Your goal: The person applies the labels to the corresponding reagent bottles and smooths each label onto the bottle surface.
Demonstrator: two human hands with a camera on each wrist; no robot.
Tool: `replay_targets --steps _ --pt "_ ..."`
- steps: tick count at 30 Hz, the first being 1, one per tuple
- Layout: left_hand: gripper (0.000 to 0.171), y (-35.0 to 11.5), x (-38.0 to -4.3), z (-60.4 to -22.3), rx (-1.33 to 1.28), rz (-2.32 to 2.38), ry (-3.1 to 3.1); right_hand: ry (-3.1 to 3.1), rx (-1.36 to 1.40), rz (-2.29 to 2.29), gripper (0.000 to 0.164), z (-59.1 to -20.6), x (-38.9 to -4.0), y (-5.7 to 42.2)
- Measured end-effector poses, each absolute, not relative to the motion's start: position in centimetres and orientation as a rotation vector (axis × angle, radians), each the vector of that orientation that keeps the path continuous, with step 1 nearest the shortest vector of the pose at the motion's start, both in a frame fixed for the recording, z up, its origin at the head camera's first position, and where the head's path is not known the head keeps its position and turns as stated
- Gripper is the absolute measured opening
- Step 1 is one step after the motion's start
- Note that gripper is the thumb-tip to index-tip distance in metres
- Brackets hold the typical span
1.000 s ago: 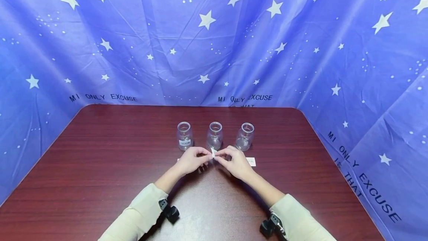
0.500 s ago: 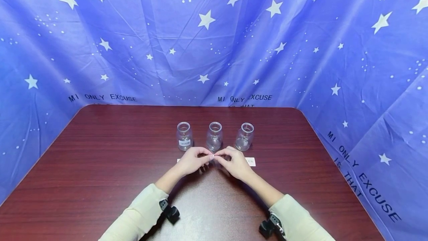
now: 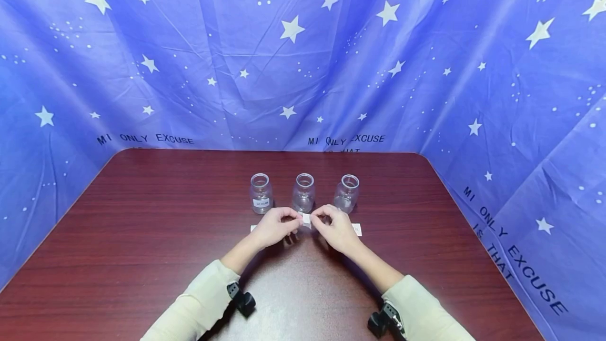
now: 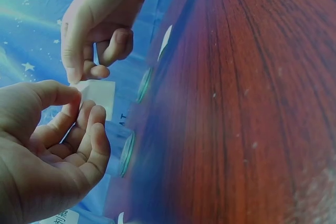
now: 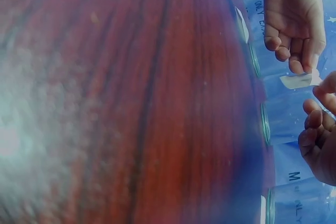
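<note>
Between the two hands is a small white label (image 3: 306, 219), held just in front of the middle glass jar (image 3: 304, 193). My left hand (image 3: 273, 228) pinches its left side between thumb and index finger. The thumb and forefinger of my right hand (image 3: 335, 229) pinch the opposite side. Seen from the left wrist, the label (image 4: 101, 97) has a bent corner at the fingertips. To the left stands a jar (image 3: 261, 189) bearing a white label with dark print. A third jar (image 3: 347, 194) behind my right hand shows no label.
White printed slips lie on the dark red wooden table (image 3: 180, 199): one slip (image 3: 357, 229) shows beside the right hand, another slip (image 3: 253, 228) is mostly covered by the left. A blue star-patterned curtain (image 3: 246, 41) surrounds the table's back and sides.
The right fingertips have shifted slightly right, away from the left ones. The label, upright earlier and then nearly hidden, now shows its white face between them. The jars stayed put.
</note>
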State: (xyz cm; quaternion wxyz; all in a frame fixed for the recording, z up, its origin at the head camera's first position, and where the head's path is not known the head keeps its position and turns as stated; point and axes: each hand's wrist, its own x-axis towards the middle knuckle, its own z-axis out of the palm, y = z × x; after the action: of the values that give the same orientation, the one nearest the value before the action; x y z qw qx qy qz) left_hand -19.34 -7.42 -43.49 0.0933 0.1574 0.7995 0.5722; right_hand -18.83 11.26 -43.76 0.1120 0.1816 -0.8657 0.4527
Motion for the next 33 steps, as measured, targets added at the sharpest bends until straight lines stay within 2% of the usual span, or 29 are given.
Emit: replay_targets --steps 33 --pt "0.016 -7.1 -19.0 -43.7 0.346 1.666 2.369 -2.397 0.244 1.522 0.006 -43.0 -19.6 13.1"
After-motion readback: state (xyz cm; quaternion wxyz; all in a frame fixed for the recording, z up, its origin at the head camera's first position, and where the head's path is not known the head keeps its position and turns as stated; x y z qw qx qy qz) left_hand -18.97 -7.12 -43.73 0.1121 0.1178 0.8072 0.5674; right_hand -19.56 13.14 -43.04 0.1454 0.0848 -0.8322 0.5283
